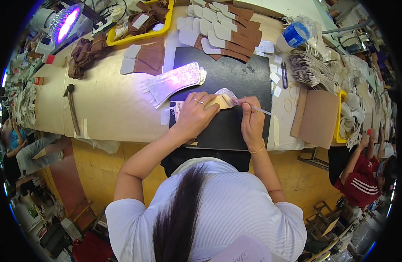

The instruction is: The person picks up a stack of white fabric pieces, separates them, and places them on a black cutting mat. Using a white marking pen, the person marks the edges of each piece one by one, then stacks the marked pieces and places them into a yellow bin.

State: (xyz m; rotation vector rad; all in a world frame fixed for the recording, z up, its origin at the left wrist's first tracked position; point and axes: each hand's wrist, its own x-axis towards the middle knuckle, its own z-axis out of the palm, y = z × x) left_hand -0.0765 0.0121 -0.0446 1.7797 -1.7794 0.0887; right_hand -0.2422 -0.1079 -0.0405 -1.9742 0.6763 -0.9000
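My left hand [195,112] presses a small pale-yellow template [222,102] down on the black mat [253,83], fingers bent over its left part. Beneath it a whitish rounded edge [227,92] shows at the far end. My right hand [252,124] pinches a thin whitish stick [261,110], its tip close to the template's right edge. I cannot make out the stick's exact kind. Just beyond my left hand lie stacked pale flat pieces [174,83], lit violet. A printed slip [178,109] shows beside that hand.
Brown-and-grey cut pieces [231,37] lie in rows at the back, near a yellow tray [167,27]. A lamp [66,24] and hammer [73,109] are left. Rightward are a blue-labelled jar [295,35], a black pen-like tool [284,75], cardboard [315,118] and a person [362,181].
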